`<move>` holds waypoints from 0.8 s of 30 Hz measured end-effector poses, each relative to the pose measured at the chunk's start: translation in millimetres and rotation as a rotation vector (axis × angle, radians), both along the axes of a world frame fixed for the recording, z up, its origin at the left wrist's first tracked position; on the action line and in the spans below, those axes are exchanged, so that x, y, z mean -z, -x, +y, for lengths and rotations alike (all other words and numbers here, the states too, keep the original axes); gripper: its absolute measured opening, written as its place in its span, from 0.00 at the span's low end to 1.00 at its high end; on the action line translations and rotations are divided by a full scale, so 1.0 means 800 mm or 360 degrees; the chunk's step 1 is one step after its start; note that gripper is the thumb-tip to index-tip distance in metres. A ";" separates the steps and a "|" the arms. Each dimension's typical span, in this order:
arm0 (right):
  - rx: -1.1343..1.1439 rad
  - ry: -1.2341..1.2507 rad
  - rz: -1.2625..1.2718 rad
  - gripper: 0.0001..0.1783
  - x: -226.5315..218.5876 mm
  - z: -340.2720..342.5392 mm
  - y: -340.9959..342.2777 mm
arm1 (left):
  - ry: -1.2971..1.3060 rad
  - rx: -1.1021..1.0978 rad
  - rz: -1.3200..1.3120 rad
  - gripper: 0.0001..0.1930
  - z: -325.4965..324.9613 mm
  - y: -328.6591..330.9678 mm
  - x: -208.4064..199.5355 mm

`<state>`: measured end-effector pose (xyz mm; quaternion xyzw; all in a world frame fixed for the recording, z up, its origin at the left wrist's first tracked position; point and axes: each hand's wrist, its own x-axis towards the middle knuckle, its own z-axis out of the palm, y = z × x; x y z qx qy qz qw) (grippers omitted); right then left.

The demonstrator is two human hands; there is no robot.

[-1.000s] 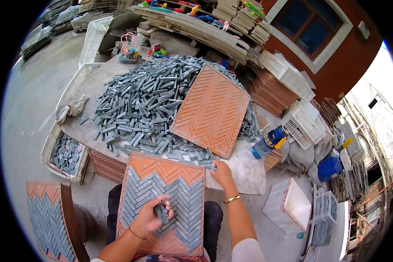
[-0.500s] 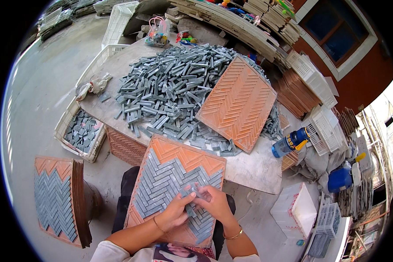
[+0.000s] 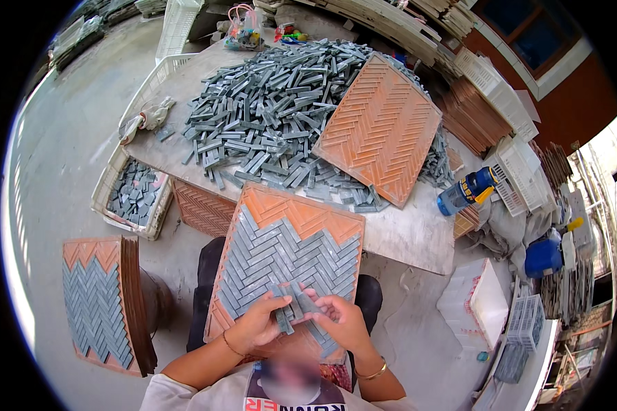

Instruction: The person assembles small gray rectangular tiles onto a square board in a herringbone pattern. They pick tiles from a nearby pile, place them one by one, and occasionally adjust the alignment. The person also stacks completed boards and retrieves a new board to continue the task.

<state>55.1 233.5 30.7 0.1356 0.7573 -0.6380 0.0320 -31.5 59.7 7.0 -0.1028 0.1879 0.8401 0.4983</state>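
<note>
An orange herringbone tray (image 3: 253, 203) leans across my lap, its far edge against the table. Grey stone strips (image 3: 281, 250) fill most of its grooves in a zigzag pattern, and bare orange grooves show along the far end. Over the near part of the tray, my left hand (image 3: 257, 323) is closed on several loose grey stone strips (image 3: 289, 308), held side by side. My right hand (image 3: 343, 323) pinches a strip at the right of that bunch. Its fingertips are partly hidden behind the strips.
A big heap of grey strips (image 3: 267, 116) covers the table (image 3: 408, 240), with another orange tray (image 3: 384, 130) tilted on it. A blue bottle (image 3: 466, 192) stands right. To my left are stacked trays (image 3: 96, 308) and a white crate (image 3: 106, 185) of grey pieces.
The bunch of strips between my hands has spread out and shows more clearly, and my hands are slightly farther apart. The whole view has shifted, with the table now higher in the picture.
</note>
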 end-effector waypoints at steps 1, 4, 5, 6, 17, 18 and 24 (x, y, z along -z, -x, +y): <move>-0.0016 0.0012 -0.0045 0.10 0.006 0.004 -0.007 | 0.0010 -0.0014 0.0002 0.18 -0.007 0.000 0.001; 0.0057 0.0162 -0.0070 0.07 0.017 0.009 -0.026 | 0.0178 -0.0071 0.0018 0.18 -0.034 0.003 -0.007; 0.0042 0.0199 -0.0029 0.06 0.022 0.013 -0.031 | 0.0233 -0.0108 0.0027 0.18 -0.047 0.003 -0.005; 0.0092 0.0319 -0.0126 0.07 0.021 0.015 -0.039 | 0.0288 -0.0145 0.0037 0.18 -0.059 0.002 -0.005; -0.0161 -0.0092 -0.0177 0.12 0.011 -0.020 -0.054 | 0.0471 -0.0808 0.0272 0.26 -0.181 0.021 -0.023; -0.0287 -0.0338 -0.0159 0.12 0.002 -0.026 -0.047 | 0.0467 -0.0832 0.0266 0.25 -0.188 0.020 -0.025; -0.0678 -0.0970 0.0431 0.14 0.017 -0.034 -0.032 | 0.0433 -0.0880 0.0233 0.25 -0.196 0.015 -0.020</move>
